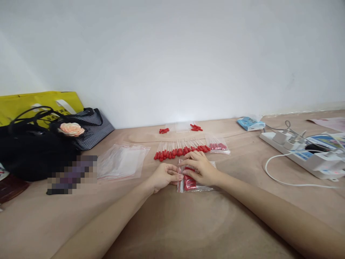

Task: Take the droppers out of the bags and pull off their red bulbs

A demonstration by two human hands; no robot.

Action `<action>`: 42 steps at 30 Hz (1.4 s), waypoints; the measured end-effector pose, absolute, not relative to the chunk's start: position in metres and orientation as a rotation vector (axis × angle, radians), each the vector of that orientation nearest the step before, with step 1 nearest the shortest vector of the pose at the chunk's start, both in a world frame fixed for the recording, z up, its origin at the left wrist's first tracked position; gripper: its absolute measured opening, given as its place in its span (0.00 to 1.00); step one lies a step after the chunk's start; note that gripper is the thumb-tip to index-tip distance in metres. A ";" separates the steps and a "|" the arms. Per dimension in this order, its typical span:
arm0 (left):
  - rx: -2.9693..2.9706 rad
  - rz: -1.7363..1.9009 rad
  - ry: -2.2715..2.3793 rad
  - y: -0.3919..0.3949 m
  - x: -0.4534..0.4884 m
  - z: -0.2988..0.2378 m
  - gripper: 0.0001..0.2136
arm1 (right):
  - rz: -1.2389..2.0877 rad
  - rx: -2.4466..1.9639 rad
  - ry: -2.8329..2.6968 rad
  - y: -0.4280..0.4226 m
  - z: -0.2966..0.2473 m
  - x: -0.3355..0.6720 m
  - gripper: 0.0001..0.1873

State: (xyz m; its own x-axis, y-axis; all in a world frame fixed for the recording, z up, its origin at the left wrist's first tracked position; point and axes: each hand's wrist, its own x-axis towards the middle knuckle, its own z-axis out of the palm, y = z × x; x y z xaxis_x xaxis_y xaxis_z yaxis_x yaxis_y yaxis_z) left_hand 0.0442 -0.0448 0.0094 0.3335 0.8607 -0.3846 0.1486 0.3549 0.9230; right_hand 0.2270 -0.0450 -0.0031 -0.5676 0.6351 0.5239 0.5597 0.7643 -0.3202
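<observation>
A clear zip-lock bag [202,188] with red pieces inside lies flat on the table in front of me. My left hand [166,177] pinches its zip edge on the left, thumb and fingers closed. From the right, my right hand [201,168] rests over the bag, with its bent fingers and thumb gripping near the same edge and covering part of the red contents. Just beyond my hands runs a row of red-handled thin sticks [179,152], their pale ends pointing away. A filled zip-lock bag [219,146] lies at the row's right end.
Flat clear bags [121,162] lie to the left. Small red pieces [196,127] sit near the wall. A blue tissue pack [250,123] and a white power strip [291,153] with cables occupy the right. A black bag [35,151] and a striped bag [93,129] stand at left.
</observation>
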 end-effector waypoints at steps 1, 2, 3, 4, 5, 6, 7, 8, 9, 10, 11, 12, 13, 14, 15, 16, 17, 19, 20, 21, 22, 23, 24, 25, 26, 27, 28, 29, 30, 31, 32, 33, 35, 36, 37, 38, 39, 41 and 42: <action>1.147 0.617 1.145 -0.045 0.044 0.010 0.18 | 0.146 -0.865 -2.353 -0.046 -0.002 0.226 0.13; 1.164 0.608 1.133 -0.046 0.045 0.011 0.18 | 0.136 -0.847 -2.381 -0.046 -0.002 0.226 0.14; 1.180 0.599 1.123 -0.046 0.045 0.011 0.18 | 0.126 -0.836 -2.405 -0.047 -0.001 0.225 0.15; 1.189 0.594 1.119 -0.047 0.046 0.012 0.19 | 0.117 -0.830 -2.424 -0.047 -0.001 0.225 0.15; 1.193 0.591 1.121 -0.047 0.046 0.011 0.19 | 0.109 -0.828 -2.438 -0.047 -0.001 0.225 0.14; 1.194 0.592 1.129 -0.046 0.046 0.011 0.19 | 0.101 -0.829 -2.445 -0.047 0.000 0.224 0.13; 1.194 0.594 1.136 -0.046 0.047 0.011 0.19 | 0.095 -0.831 -2.447 -0.047 0.001 0.224 0.12; 1.195 0.595 1.141 -0.046 0.047 0.010 0.19 | 0.088 -0.830 -2.444 -0.047 0.002 0.224 0.10; 1.197 0.594 1.142 -0.045 0.046 0.009 0.19 | 0.083 -0.824 -2.442 -0.046 0.003 0.224 0.09; 1.200 0.589 1.138 -0.045 0.046 0.009 0.19 | 0.076 -0.811 -2.442 -0.046 0.004 0.224 0.08; 1.203 0.581 1.130 -0.045 0.045 0.009 0.19 | 0.068 -0.795 -2.447 -0.045 0.005 0.224 0.08; 1.208 0.570 1.120 -0.045 0.045 0.009 0.19 | 0.055 -0.773 -2.457 -0.044 0.006 0.224 0.07; 1.214 0.559 1.109 -0.046 0.045 0.009 0.18 | 0.040 -0.748 -2.473 -0.044 0.007 0.224 0.07; 1.222 0.548 1.097 -0.046 0.045 0.010 0.18 | 0.023 -0.719 -2.495 -0.043 0.008 0.224 0.06; 1.233 0.538 1.087 -0.047 0.045 0.011 0.17 | 0.006 -0.688 -2.520 -0.043 0.009 0.225 0.06; 1.245 0.529 1.077 -0.048 0.045 0.011 0.16 | -0.011 -0.659 -2.544 -0.044 0.011 0.225 0.06; 1.258 0.522 1.068 -0.050 0.046 0.012 0.16 | -0.027 -0.635 -2.568 -0.044 0.012 0.225 0.06; 1.281 0.509 1.051 -0.051 0.047 0.013 0.15 | -0.054 -0.612 -2.613 -0.047 0.014 0.224 0.06; 1.293 0.504 1.038 -0.051 0.047 0.013 0.15 | -0.069 -0.611 -2.630 -0.048 0.015 0.224 0.06; 1.304 0.500 1.023 -0.051 0.046 0.013 0.15 | -0.084 -0.613 -2.641 -0.049 0.016 0.224 0.05; 1.311 0.501 1.010 -0.050 0.045 0.012 0.15 | -0.099 -0.619 -2.646 -0.050 0.017 0.223 0.05; 1.314 0.504 1.001 -0.049 0.044 0.012 0.16 | -0.111 -0.626 -2.640 -0.050 0.017 0.223 0.04; 1.308 0.507 0.997 -0.047 0.043 0.011 0.16 | -0.118 -0.635 -2.623 -0.050 0.016 0.223 0.04; 1.293 0.511 0.999 -0.046 0.041 0.011 0.17 | -0.121 -0.647 -2.599 -0.050 0.016 0.223 0.04; 1.271 0.514 1.006 -0.045 0.040 0.010 0.17 | -0.120 -0.660 -2.573 -0.049 0.014 0.224 0.05; 1.249 0.517 1.016 -0.044 0.039 0.010 0.18 | -0.121 -0.668 -2.554 -0.048 0.013 0.224 0.05; 1.234 0.517 1.023 -0.043 0.038 0.011 0.18 | -0.125 -0.665 -2.547 -0.046 0.010 0.224 0.06; 1.228 0.516 1.028 -0.043 0.038 0.011 0.18 | -0.134 -0.654 -2.552 -0.045 0.008 0.224 0.06; 1.230 0.517 1.030 -0.043 0.038 0.011 0.17 | -0.148 -0.642 -2.558 -0.044 0.006 0.224 0.06; 1.236 0.519 1.030 -0.043 0.038 0.012 0.17 | -0.161 -0.633 -2.560 -0.043 0.003 0.223 0.07; 1.241 0.523 1.029 -0.044 0.039 0.011 0.16 | -0.167 -0.629 -2.556 -0.042 0.001 0.223 0.07; 1.244 0.527 1.026 -0.044 0.039 0.011 0.16 | -0.166 -0.633 -2.544 -0.041 -0.001 0.222 0.08; 1.241 0.535 1.019 -0.045 0.040 0.009 0.16 | -0.148 -0.646 -2.513 -0.041 -0.003 0.222 0.08; 1.239 0.538 1.019 -0.045 0.040 0.008 0.16 | -0.142 -0.642 -2.504 -0.041 -0.003 0.222 0.08; 1.237 0.543 1.021 -0.045 0.040 0.007 0.17 | -0.143 -0.631 -2.500 -0.041 -0.003 0.222 0.09; 1.236 0.548 1.026 -0.044 0.040 0.006 0.17 | -0.154 -0.622 -2.493 -0.042 -0.003 0.222 0.09; 1.233 0.555 1.032 -0.044 0.040 0.005 0.17 | -0.175 -0.620 -2.484 -0.042 -0.004 0.222 0.10; 1.227 0.573 1.039 -0.044 0.040 0.005 0.17 | -0.227 -0.638 -2.453 -0.042 -0.005 0.221 0.11; 1.227 0.580 1.037 -0.044 0.040 0.006 0.17 | -0.255 -0.658 -2.433 -0.042 -0.007 0.221 0.12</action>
State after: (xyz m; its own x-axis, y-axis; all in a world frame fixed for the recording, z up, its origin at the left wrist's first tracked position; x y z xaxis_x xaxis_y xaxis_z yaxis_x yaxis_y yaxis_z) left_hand 0.0398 -0.0441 0.0055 0.4501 0.8321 -0.3241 0.1593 0.2823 0.9460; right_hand 0.2206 -0.0420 -0.0065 -0.6978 0.3968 0.5964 0.5120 0.8585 0.0278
